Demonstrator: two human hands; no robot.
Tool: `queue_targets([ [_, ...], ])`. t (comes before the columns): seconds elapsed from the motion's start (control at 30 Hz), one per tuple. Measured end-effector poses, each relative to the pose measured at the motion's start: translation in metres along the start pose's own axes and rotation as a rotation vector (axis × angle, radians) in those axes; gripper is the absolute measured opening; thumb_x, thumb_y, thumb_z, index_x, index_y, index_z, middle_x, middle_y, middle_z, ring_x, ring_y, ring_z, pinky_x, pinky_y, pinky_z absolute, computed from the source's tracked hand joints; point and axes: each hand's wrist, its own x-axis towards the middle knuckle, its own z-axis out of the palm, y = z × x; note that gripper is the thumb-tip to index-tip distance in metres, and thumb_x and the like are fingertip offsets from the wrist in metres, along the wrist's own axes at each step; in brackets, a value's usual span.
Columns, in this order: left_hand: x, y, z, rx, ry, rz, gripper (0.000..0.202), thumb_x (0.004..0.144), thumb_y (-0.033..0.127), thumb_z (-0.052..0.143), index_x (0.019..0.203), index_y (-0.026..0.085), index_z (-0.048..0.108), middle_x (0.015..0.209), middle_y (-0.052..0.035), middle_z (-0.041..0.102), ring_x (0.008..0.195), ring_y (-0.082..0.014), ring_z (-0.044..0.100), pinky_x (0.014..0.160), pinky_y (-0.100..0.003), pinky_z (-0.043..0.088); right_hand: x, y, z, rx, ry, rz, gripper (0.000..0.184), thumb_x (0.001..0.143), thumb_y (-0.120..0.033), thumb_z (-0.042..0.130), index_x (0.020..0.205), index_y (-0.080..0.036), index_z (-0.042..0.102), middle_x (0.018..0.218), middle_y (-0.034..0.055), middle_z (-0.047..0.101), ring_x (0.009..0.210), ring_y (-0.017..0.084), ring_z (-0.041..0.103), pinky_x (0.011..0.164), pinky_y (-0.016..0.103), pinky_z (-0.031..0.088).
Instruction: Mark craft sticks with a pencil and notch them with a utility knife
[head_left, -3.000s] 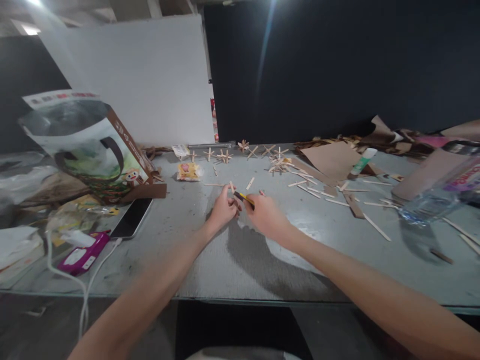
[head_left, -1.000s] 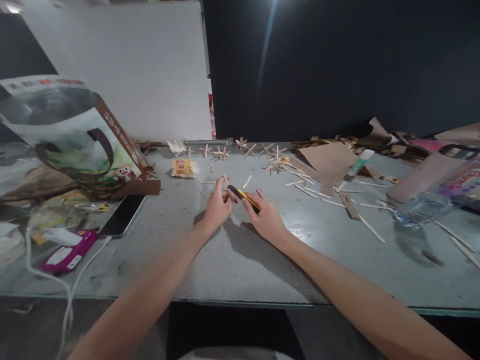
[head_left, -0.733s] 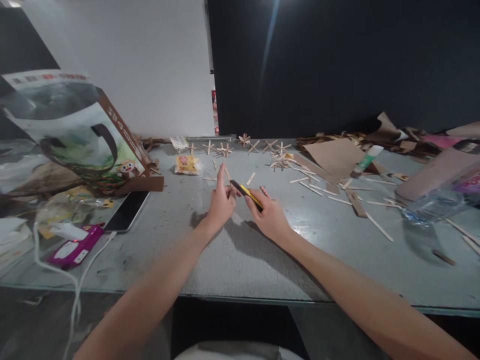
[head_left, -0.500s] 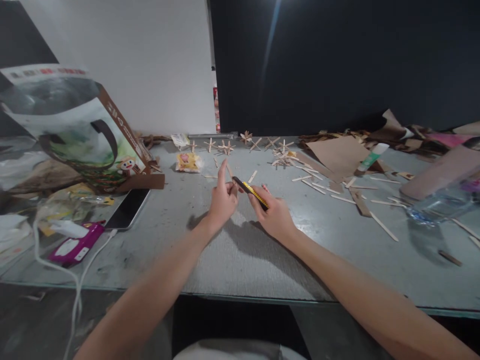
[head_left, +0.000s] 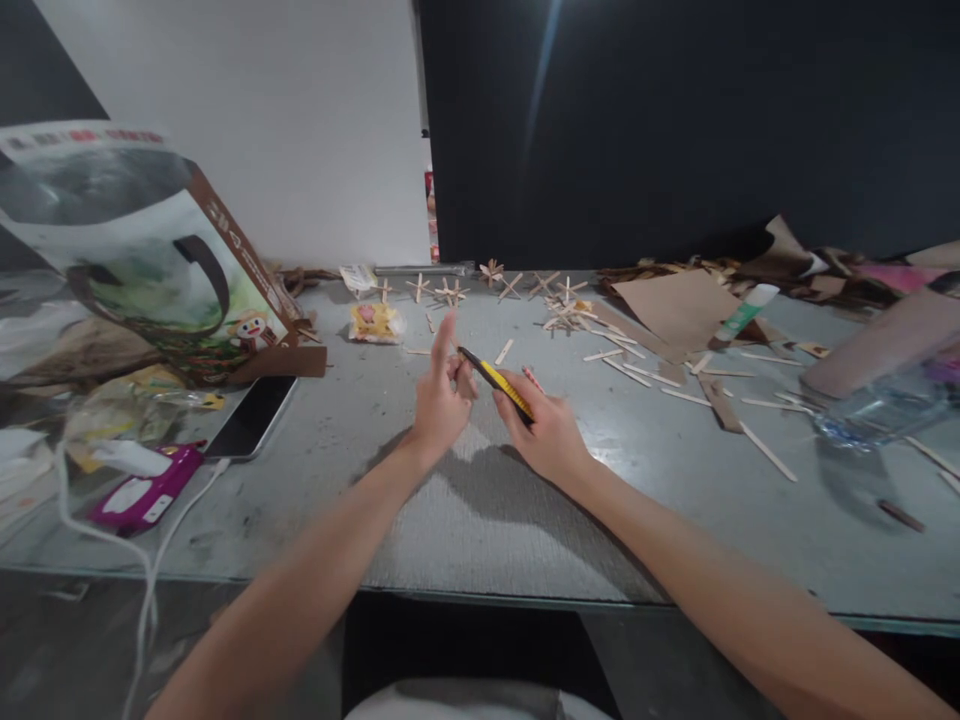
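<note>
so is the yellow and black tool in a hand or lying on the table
In hand: the right hand grips the yellow and black tool, its dark tip pointing toward the left hand.

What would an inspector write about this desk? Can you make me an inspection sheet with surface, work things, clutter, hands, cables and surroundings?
Surface: gray table, with small dark marks.
Work things: black-and-yellow cutter, loose sticks, crossed sticks near the back.
Clutter: big bag, phone and purple box on the left; green-and-white tube and clear bottle on the right.
Hands: right hand grips the cutter; left hand is by its tip, one finger raised. Whether it pinches anything is hard to see.
Cables: white cables hang over the front edge; one reaches the phone.
Surroundings: white board and black board behind; other people: nothing seen.
</note>
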Motion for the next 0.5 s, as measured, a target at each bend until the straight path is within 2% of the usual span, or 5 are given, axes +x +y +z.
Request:
queue_targets([
  [0.1, 0.003, -0.006, 0.0, 0.056, -0.003, 0.022, 0.061, 0.101, 0.021, 0.047, 0.159, 0.031, 0.031, 0.072, 0.0023, 0.061, 0.061, -0.0141, 0.055, 0.069, -0.025, 0.048, 0.001, -0.001, 0.0, -0.022, -0.003, 0.028, 0.039, 0.106, -0.038, 0.042, 0.134, -0.021, 0.063, 0.103, 0.0073, 0.078, 0.08, 0.021, 0.075, 0.115, 0.045, 0.039],
  [0.23, 0.01, -0.022, -0.002, 0.207, -0.033, 0.007, 0.065, 0.094, 0.01, 0.049, 0.156, 0.03, 0.04, 0.08, -0.0002, 0.065, 0.064, -0.0129, 0.055, 0.068, -0.022, 0.045, 0.006, -0.004, 0.001, -0.02, -0.058, 0.126, 0.041, 0.105, -0.04, 0.041, 0.128, -0.019, 0.067, 0.088, 0.008, 0.075, 0.073, 0.021, 0.07, 0.089, 0.035, 0.051],
  [0.37, 0.018, -0.035, -0.01, 0.419, -0.142, 0.003, 0.074, 0.084, 0.001, 0.051, 0.152, 0.031, 0.048, 0.075, 0.0005, 0.061, 0.065, -0.0159, 0.055, 0.067, -0.023, 0.041, 0.014, -0.007, 0.003, 0.077, -0.069, 0.204, 0.038, 0.102, -0.04, 0.042, 0.108, -0.017, 0.071, 0.074, 0.0029, 0.065, 0.063, 0.016, 0.057, 0.07, 0.028, 0.046],
  [0.5, 0.023, -0.031, -0.012, 0.674, -0.237, 0.115, 0.077, 0.081, -0.002, 0.051, 0.15, 0.032, 0.053, 0.072, -0.0005, 0.056, 0.067, -0.0186, 0.052, 0.067, -0.024, 0.04, 0.02, -0.01, 0.004, 0.2, -0.012, 0.329, 0.037, 0.098, -0.044, 0.044, 0.083, -0.017, 0.066, 0.06, -0.0036, 0.046, 0.057, 0.014, 0.041, 0.061, 0.026, 0.038],
])
